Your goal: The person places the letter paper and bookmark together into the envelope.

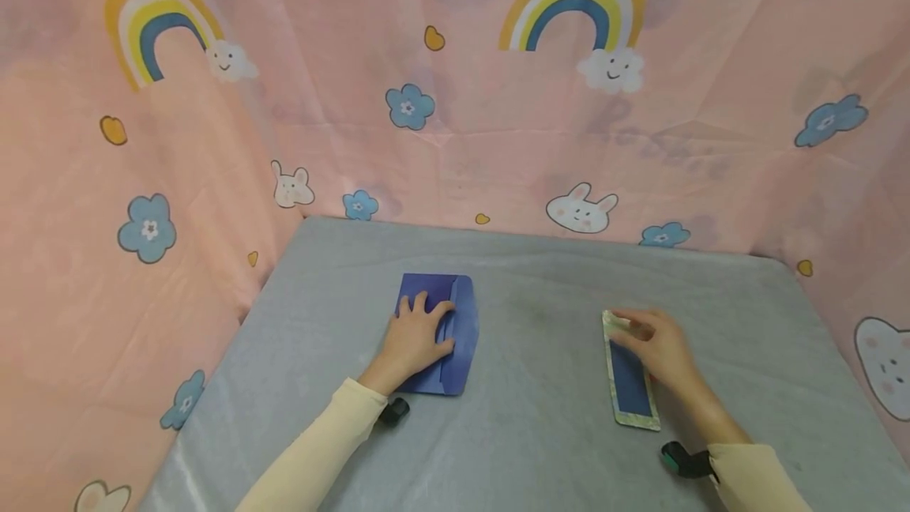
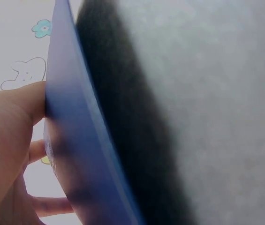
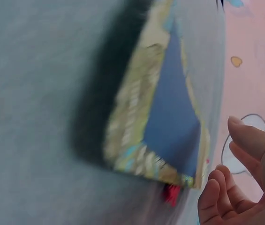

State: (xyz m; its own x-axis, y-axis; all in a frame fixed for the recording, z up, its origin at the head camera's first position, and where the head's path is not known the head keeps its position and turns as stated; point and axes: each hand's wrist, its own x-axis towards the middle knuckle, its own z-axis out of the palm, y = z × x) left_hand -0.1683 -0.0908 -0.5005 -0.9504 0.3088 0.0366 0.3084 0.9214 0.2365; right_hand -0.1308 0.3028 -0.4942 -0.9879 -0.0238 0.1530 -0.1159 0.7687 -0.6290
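A blue-purple envelope (image 1: 464, 338) lies on the grey cloth, its flap to the right. My left hand (image 1: 415, 338) rests on it with fingers spread. Seen from the left wrist, the envelope (image 2: 83, 126) is a slanted plane with the thumb (image 2: 29, 98) at its face and a dark shadow alongside. To the right is a long, narrow flat piece (image 1: 631, 382) with a dark blue panel and a green patterned border. Over its upper end is my right hand (image 1: 661, 344), fingers bent. The right wrist view shows space between thumb and fingertips, with the patterned piece (image 3: 127, 117) beside them.
A grey cloth (image 1: 540, 433) covers the table. Behind and at the sides hangs a pink curtain (image 1: 455, 172) printed with rainbows, rabbits and flowers. A small red bit (image 3: 171, 194) sticks out at the end of the patterned piece.
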